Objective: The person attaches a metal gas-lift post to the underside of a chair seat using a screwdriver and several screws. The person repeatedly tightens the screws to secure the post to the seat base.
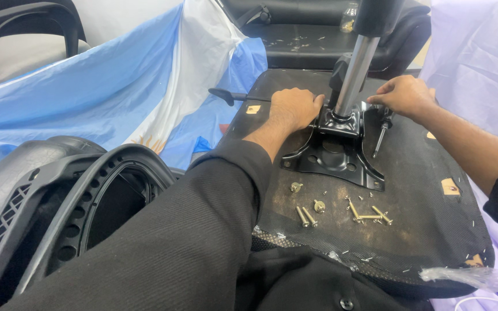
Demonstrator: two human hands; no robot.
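An upturned black chair seat (427,230) lies in front of me, underside up. A black metal mounting plate (334,158) sits on it, with a chrome gas-lift column (355,75) rising from its middle. My left hand (292,108) rests closed against the plate's left side, by a black lever (231,95). On the plate's right side my right hand (406,95) touches the top, near a black tool (381,133) standing just below my fingers. Several loose brass bolts (341,213) lie on the seat in front of the plate.
A black plastic chair back (59,201) lies at my lower left. A light blue and white cloth (122,86) covers the floor to the left. A lilac cloth (479,52) hangs on the right. A black couch (318,34) stands behind, and another chair (24,34) at far left.
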